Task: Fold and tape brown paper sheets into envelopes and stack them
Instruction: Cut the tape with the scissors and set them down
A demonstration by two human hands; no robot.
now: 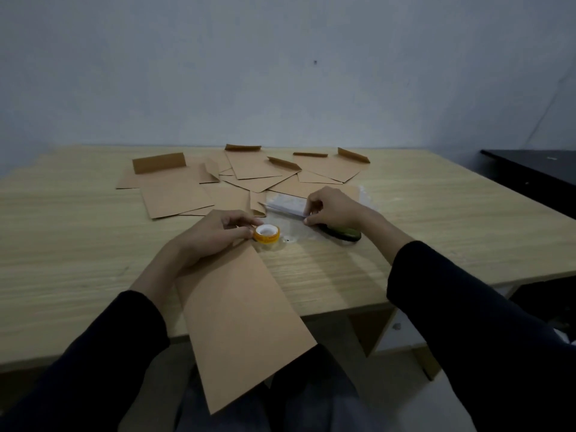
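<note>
**user1:** ok so where's everything, left side first?

**user2:** left hand (212, 235) lies on the brown sheet (243, 322), which hangs off the near edge of the table (436, 219). Its fingers are curled round the yellow tape roll (266, 234) just to the right. Folded envelopes (249, 173) lie scattered at the back.

**user1:** and the right?

**user2:** right hand (332, 207), fingers pinching the end of a white strip (285, 203). A dark green thing (343, 234) sits just under that hand, can't tell what it is.
</note>
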